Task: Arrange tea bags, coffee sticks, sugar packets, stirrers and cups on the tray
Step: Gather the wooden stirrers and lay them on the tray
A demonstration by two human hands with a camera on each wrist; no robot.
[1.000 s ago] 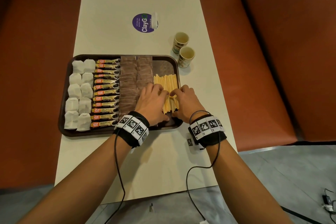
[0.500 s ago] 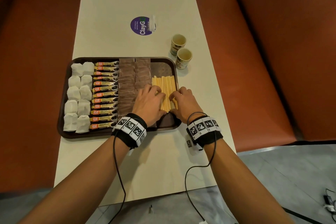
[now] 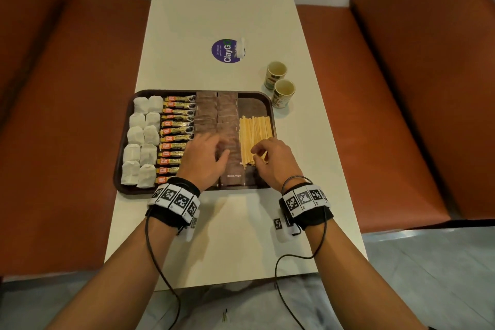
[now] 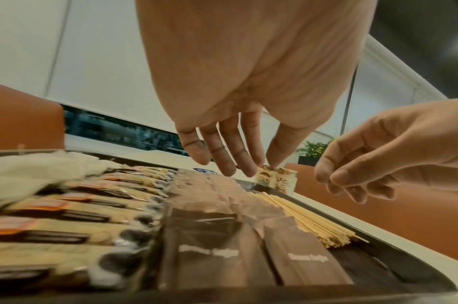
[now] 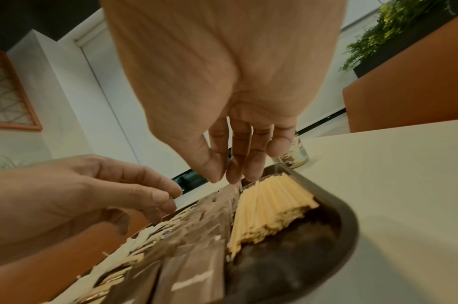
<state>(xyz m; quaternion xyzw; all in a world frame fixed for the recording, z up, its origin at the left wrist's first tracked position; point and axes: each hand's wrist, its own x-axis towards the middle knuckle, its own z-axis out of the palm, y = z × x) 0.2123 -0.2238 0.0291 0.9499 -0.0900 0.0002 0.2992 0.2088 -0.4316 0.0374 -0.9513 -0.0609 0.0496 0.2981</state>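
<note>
A dark brown tray (image 3: pixel 257 101) holds white tea bags (image 3: pixel 140 139) at its left, then coffee sticks (image 3: pixel 176 126), brown sugar packets (image 3: pixel 217 112) and pale wooden stirrers (image 3: pixel 254 131) at its right. Two paper cups (image 3: pixel 276 73) (image 3: pixel 284 92) stand on the table just beyond the tray's far right corner. My left hand (image 3: pixel 218 147) hovers over the near sugar packets with relaxed fingers (image 4: pixel 232 164) and holds nothing. Above the near end of the stirrers my right hand (image 3: pixel 257 151) hangs with loosely bent fingers (image 5: pixel 232 174), also holding nothing.
The long cream table (image 3: pixel 227 236) carries a round purple sticker (image 3: pixel 227 50) beyond the tray. Orange benches (image 3: pixel 67 115) (image 3: pixel 375 115) run along both sides. Cables hang from both wristbands over the table's near edge.
Both hands have lifted off the near end of the stirrers and drawn apart. The left hand has shifted left, over the sugar packets.
</note>
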